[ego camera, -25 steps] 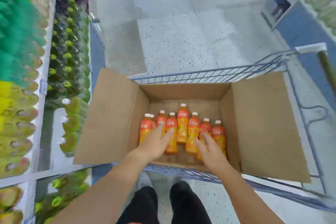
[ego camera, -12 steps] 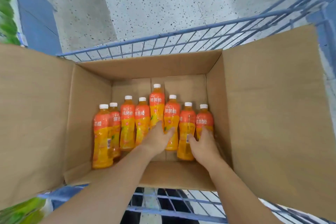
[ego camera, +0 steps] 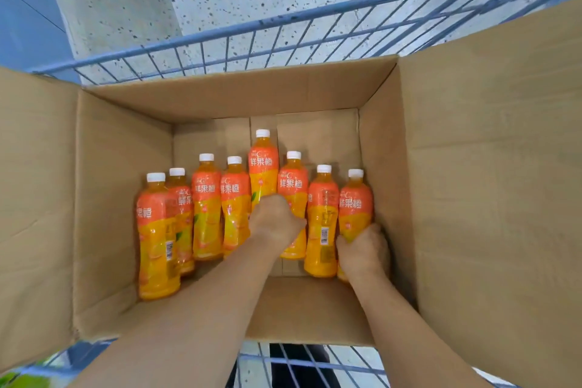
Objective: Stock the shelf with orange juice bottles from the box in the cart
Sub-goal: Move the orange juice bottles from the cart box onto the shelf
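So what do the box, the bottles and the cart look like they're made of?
The box: corrugated cardboard by its look, matte brown, with creased flaps. The bottles: probably clear glossy plastic, given the highlights and orange showing through; printed film labels, white caps likely plastic. The cart: looks like metal wire painted blue, welded in a grid.

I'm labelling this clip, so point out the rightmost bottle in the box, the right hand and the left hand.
rightmost bottle (ego camera: 356,202): head view, on its orange label.
right hand (ego camera: 362,249): head view, on the knuckles, gripping that bottle's base.
left hand (ego camera: 276,220): head view, on the back of the hand, gripping the tall middle bottle (ego camera: 264,164).
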A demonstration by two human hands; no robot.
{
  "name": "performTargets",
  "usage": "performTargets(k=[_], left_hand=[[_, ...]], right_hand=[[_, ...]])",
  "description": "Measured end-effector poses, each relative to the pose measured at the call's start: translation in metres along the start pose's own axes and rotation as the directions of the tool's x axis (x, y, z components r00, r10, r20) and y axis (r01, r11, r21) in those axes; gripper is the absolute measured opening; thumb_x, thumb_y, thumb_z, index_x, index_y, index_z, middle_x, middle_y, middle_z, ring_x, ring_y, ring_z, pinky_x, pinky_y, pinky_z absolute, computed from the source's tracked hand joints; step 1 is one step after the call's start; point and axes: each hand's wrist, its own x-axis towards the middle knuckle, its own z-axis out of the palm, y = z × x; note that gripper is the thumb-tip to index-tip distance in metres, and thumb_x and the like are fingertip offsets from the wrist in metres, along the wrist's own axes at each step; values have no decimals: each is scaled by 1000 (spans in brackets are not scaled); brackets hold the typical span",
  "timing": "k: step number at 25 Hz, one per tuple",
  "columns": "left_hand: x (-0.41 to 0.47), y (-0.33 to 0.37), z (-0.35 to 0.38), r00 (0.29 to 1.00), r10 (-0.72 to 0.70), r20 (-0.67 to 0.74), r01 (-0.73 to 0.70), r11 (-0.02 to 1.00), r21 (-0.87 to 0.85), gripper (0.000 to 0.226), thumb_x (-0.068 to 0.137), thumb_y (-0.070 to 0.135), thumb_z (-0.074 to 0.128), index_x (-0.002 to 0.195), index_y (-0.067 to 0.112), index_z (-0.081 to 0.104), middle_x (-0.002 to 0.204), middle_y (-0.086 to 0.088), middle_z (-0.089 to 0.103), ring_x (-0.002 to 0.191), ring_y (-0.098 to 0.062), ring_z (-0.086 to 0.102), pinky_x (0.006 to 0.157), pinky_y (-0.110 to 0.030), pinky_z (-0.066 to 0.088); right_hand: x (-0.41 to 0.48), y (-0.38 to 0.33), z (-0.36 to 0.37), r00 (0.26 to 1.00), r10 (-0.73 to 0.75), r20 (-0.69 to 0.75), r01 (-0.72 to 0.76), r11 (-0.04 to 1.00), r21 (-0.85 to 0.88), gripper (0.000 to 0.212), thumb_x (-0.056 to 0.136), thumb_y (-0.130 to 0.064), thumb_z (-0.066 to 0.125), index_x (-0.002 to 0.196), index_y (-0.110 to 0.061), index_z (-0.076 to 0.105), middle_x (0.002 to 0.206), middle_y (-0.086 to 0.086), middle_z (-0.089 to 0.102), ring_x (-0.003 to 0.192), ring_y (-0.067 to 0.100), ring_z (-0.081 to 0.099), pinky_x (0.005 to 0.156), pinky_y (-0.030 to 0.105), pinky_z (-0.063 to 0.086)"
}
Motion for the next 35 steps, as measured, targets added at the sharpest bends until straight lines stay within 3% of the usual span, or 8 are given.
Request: performTargets(k=[6,9,12,16,21,25,30,35], left_hand=[[-28,12,34,987,37,-155,-59,989,-138,46,85,17,73,123,7,48,122,-11,59,114,-29,58,97,-36,51],[-27,16,38,984,34,-176,-69,978,-198,45,87,11,72,121,11,44,116,-11,63,110,-29,63,91,-37,55],[-13,15,26,996,-50,-67,28,955,-296,57,78,15,82,118,13,42,111,-6,65,103,-29,67,76,-33,54],[-7,12,8,993,-74,95,101,939,-328,33,66,15,83,93,13,64,97,-6,71,85,-26,69,74,-37,61],[-36,-6,-20,959,-2,283,149,854,-499,62,70,10,88,121,14,55,108,-1,64,103,-22,63,82,-35,54],[-76,-20,-62,969,91,230,62,809,-585,67,75,8,86,129,19,47,109,4,60,97,-14,61,72,-29,52],[-123,-47,-127,980,156,124,-27,721,-693,65,73,3,86,125,15,48,118,-7,67,102,-19,67,91,-44,57],[-182,-79,-210,973,215,-81,-204,646,-736,63,70,0,88,116,19,49,114,-8,69,101,-19,69,92,-47,57]], right_hand=[[8,15,-10,1000,18,-13,-17,991,130,52,83,-25,76,124,-8,51,121,18,64,107,39,65,85,46,55],[10,21,-14,1000,13,6,-14,984,179,52,81,-25,78,123,-9,52,121,16,65,106,38,65,84,45,53],[8,24,-17,999,21,24,-27,970,241,55,78,-28,79,123,-10,54,120,15,66,106,38,66,86,46,54],[-1,26,-20,994,40,100,-79,901,426,53,69,-31,79,114,-14,56,110,12,70,95,34,69,87,50,58],[-26,19,-45,983,-109,147,35,901,433,37,76,-20,79,103,-18,53,99,6,65,92,26,65,82,42,56],[-63,8,-67,968,-218,125,141,883,448,40,75,-24,80,104,-23,53,96,2,65,92,25,66,84,46,57],[-125,-23,-102,928,-365,78,285,829,481,42,77,-22,79,109,-22,52,100,-1,65,89,15,64,79,40,56],[-203,-59,-135,855,-518,32,450,771,452,41,78,-25,79,111,-23,54,103,-2,66,92,14,65,77,38,55]])
